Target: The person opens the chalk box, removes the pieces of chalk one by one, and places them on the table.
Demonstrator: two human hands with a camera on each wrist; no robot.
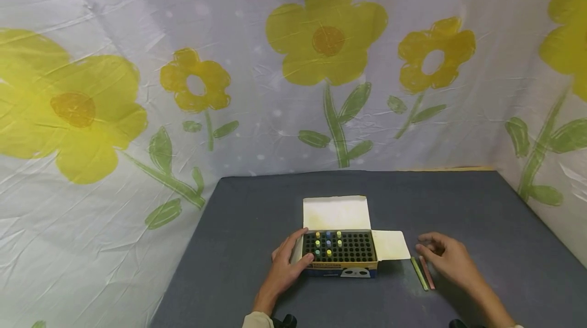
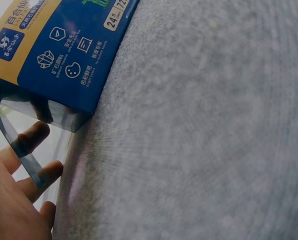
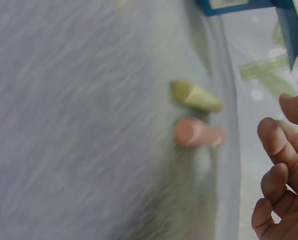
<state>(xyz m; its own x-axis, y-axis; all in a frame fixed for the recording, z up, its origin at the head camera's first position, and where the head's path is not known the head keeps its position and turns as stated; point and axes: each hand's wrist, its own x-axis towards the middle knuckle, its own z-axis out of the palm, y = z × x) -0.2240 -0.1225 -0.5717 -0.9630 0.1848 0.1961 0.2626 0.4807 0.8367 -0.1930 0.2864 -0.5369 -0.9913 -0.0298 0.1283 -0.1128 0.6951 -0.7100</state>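
Observation:
An open box (image 1: 341,266) with a black grid insert holds several coloured chalk sticks standing in its left part. My left hand (image 1: 283,269) grips the box's left end, thumb on the near edge and fingers behind; the left wrist view shows the box's blue side (image 2: 74,55) beside that hand (image 2: 19,185). To the box's right a yellow-green stick (image 1: 419,273) and a pink stick (image 1: 427,273) lie side by side on the table. Just above and right of them hovers my right hand (image 1: 451,262), fingers loosely bent, holding nothing. Both sticks show in the right wrist view, the pink one (image 3: 196,132) nearer that hand (image 3: 289,170).
The white back flap (image 1: 336,213) of the box stands up, and a side flap (image 1: 391,245) sticks out to the right, close to the loose sticks. A dark grey table (image 1: 257,198) lies beneath everything. Behind it hangs a white cloth (image 1: 257,63) with painted yellow flowers.

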